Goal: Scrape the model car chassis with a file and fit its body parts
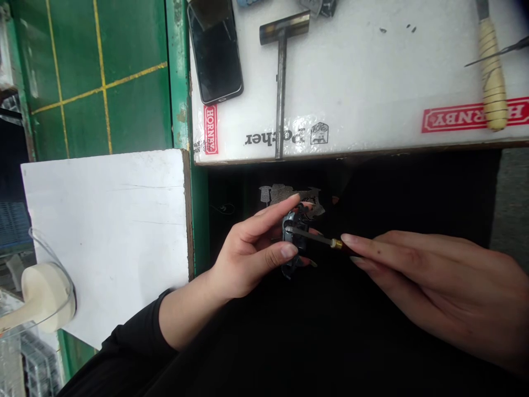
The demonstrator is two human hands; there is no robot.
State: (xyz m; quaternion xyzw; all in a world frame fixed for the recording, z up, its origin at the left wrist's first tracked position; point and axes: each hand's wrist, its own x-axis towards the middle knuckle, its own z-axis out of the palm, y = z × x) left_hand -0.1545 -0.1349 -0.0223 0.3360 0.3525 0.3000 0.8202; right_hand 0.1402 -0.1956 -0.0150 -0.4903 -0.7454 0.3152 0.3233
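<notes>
My left hand (252,253) is closed around a small dark grey and black moulded part (303,218), with the thumb on its near side and fingers on the far side. From the right, my right hand (438,281) pinches a thin-bladed hand tool (316,236) with a brass ferrule; its handle is mostly hidden by the fingers. The blade's tip touches the part's grey upper surface, between my left thumb and forefinger. Both hands are held over my dark clothing, just below the workbench edge.
A white-covered bench (351,71) with printed lettering lies ahead. On it are a phone (217,55), a T-shaped metal tool (282,71), a tool with a wrapped yellowish handle (494,77) and small dark scraps. A white board (107,220) and a cream-coloured round object (47,298) are at left.
</notes>
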